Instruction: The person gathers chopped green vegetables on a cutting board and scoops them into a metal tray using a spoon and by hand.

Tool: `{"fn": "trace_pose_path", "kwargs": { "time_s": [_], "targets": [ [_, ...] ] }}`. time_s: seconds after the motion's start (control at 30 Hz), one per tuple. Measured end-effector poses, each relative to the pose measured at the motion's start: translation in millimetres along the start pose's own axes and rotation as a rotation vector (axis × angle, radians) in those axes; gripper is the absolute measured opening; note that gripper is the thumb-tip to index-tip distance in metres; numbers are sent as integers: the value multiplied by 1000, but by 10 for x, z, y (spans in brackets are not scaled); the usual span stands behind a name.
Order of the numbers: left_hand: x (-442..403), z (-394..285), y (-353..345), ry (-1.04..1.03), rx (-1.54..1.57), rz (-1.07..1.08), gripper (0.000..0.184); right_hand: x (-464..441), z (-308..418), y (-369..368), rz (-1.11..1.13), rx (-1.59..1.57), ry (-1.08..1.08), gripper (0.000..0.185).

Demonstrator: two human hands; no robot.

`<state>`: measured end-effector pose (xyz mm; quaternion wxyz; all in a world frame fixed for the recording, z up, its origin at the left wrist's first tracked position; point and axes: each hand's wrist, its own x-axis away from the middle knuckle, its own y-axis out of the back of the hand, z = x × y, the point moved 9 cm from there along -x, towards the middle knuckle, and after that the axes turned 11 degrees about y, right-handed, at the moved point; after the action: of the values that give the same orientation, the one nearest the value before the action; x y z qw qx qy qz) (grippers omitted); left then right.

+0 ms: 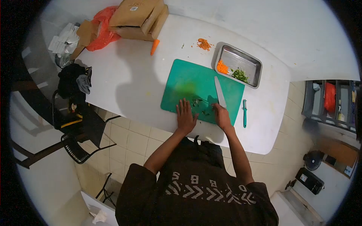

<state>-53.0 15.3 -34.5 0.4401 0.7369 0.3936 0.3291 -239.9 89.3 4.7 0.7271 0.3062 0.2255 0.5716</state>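
My left hand lies flat on the near edge of the green cutting board, its fingers stretched out and holding nothing. At the right part of the board, my right hand is closed round the handle of a kitchen knife, whose blade points away from me across the board. Small dark green scraps are scattered between the two hands. A metal tray touches the board's far right corner; it contains diced carrot and chopped greens.
Right of the board lies a green-handled peeler. Orange peelings and a carrot piece rest farther back. Cardboard boxes and a red plastic bag occupy the table's far left. A black chair stands at the left.
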Motion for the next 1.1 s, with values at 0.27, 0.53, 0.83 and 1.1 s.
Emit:
{"fn": "trace_pose_path", "kwargs": {
  "time_s": [0.27, 0.53, 0.83, 1.1],
  "targets": [
    [-89, -358, 23, -442, 270, 209, 79, 906, -59, -62, -258, -102, -233, 30],
    [-227, 78, 328, -287, 180, -9, 74, 993, 282, -803, -233, -501, -446, 24],
    [2, -196, 318, -577, 160, 59, 26, 813, 193, -580, -449, -719, -454, 22],
    [-297, -111, 367, -529, 284, 27, 11, 991, 54, -468, -521, -761, -493, 22]
  ]
}}
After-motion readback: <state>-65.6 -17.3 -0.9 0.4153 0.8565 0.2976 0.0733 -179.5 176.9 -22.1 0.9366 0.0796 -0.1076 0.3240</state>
